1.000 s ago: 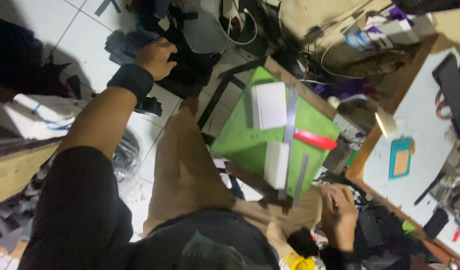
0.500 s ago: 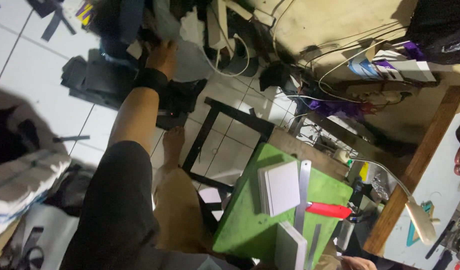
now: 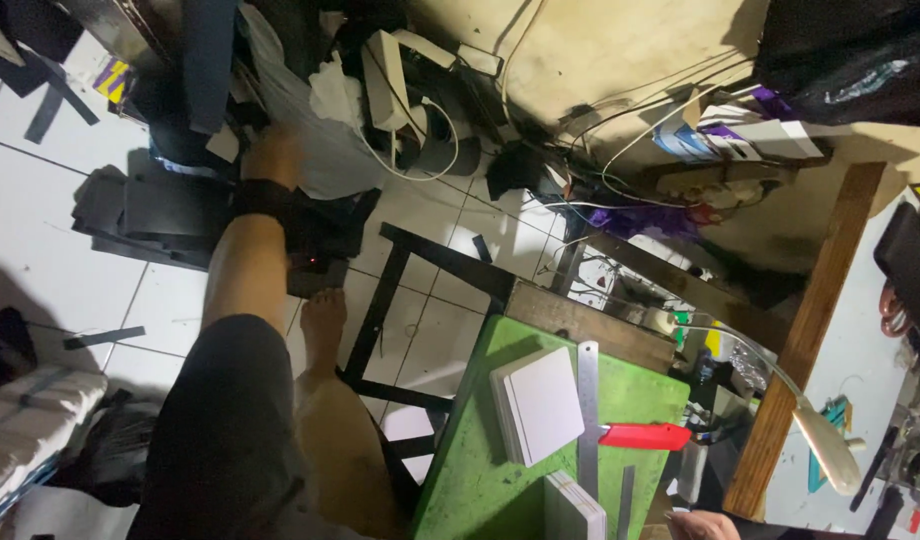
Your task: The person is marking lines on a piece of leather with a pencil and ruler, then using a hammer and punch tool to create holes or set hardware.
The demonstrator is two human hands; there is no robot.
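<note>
My left hand (image 3: 273,153) reaches far out to the floor, into a heap of grey cloth (image 3: 315,150) and black sheets (image 3: 165,215). Its fingers are blurred and partly hidden, and a black wristband (image 3: 263,197) sits on the wrist. Only a sliver of my right hand (image 3: 702,525) shows at the bottom edge, beside a green cutting mat (image 3: 480,470). On the mat lie a stack of white cards (image 3: 540,405), a metal ruler (image 3: 587,410) and a red utility knife (image 3: 645,436). A second white stack (image 3: 575,510) lies near the bottom edge.
My bare foot (image 3: 323,318) rests on the white tiled floor beside a black metal frame (image 3: 380,300). Cables and a white power strip (image 3: 383,78) clutter the wall side. A desk lamp (image 3: 818,440) leans over a wooden board (image 3: 805,330) on the right.
The view has swung further toward the floor clutter. My left arm has stretched deeper into the heap of cloth and black sheets. The mat has slid toward the bottom of the picture.
</note>
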